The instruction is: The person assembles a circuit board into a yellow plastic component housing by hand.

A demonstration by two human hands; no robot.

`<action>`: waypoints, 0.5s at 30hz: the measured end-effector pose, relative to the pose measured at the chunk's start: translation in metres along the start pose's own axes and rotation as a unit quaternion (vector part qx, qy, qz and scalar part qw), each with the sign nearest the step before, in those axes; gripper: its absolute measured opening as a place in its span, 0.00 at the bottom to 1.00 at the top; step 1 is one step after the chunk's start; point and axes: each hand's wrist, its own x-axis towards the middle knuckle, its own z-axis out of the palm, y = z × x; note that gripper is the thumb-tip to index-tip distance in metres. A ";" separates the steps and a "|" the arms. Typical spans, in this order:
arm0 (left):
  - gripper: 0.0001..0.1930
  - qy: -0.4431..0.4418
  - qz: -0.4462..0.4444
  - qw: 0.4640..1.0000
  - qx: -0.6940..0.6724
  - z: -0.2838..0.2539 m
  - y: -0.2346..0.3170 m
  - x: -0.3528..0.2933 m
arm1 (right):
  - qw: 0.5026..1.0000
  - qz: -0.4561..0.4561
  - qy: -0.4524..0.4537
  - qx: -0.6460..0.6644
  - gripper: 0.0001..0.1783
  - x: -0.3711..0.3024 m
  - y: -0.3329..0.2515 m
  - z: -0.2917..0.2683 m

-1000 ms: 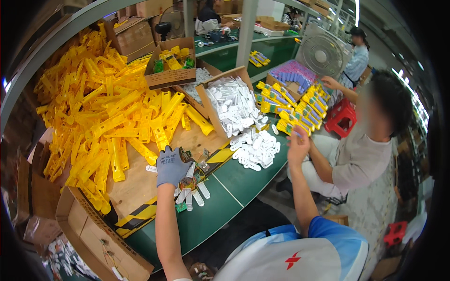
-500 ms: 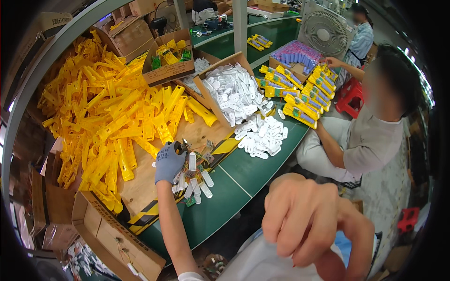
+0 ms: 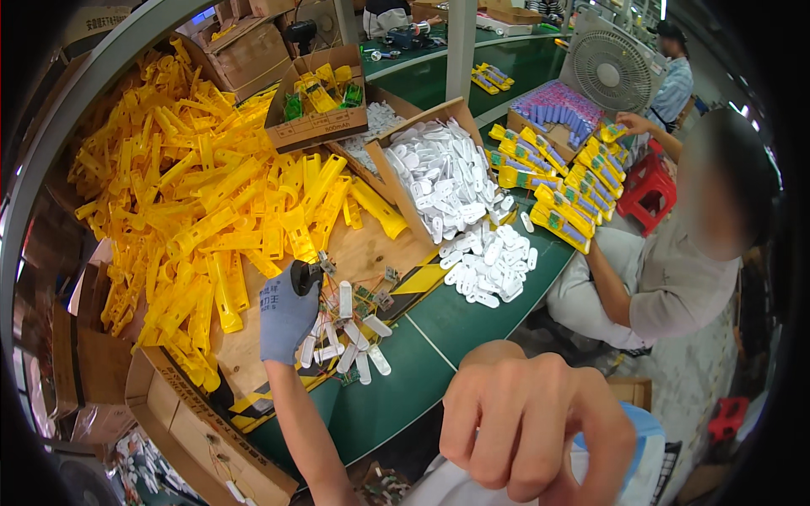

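Note:
My left hand (image 3: 291,308) wears a blue-grey glove with dark fingertips and sits over the wooden board's front part. Its fingers are closed at a small circuit board (image 3: 326,262), seemingly pinching its edge. Just right of the glove lies a tangle of wired circuit boards (image 3: 384,299) and white oblong pieces (image 3: 346,300), partly over the striped edge. My bare right hand (image 3: 527,422) is raised close to the camera, in front of my body. Its fingers are curled inward, and whatever they hold is hidden behind the knuckles.
A large heap of yellow plastic casings (image 3: 194,202) covers the left side. Behind are a carton of white covers (image 3: 443,173), loose white covers (image 3: 489,266) and a carton with green parts (image 3: 316,105). At right, a co-worker (image 3: 683,278) sits beside yellow assemblies (image 3: 582,190).
The view has shifted, so the bench appears lower and farther right. My left hand has drawn slightly left and nearer, away from the tangle. My right hand has moved left and down, still curled.

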 end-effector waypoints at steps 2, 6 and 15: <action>0.11 0.025 -0.003 0.998 -0.051 -0.005 0.002 -0.003 | 0.999 0.011 0.035 -0.006 0.04 -0.003 0.005 0.001; 0.14 0.062 -0.039 0.980 -0.186 -0.018 0.004 -0.009 | 0.998 0.036 0.041 0.020 0.04 0.005 0.012 -0.018; 0.18 0.192 -0.064 0.909 -0.364 -0.024 0.005 -0.013 | 0.949 0.175 0.259 -0.049 0.04 -0.023 0.026 -0.006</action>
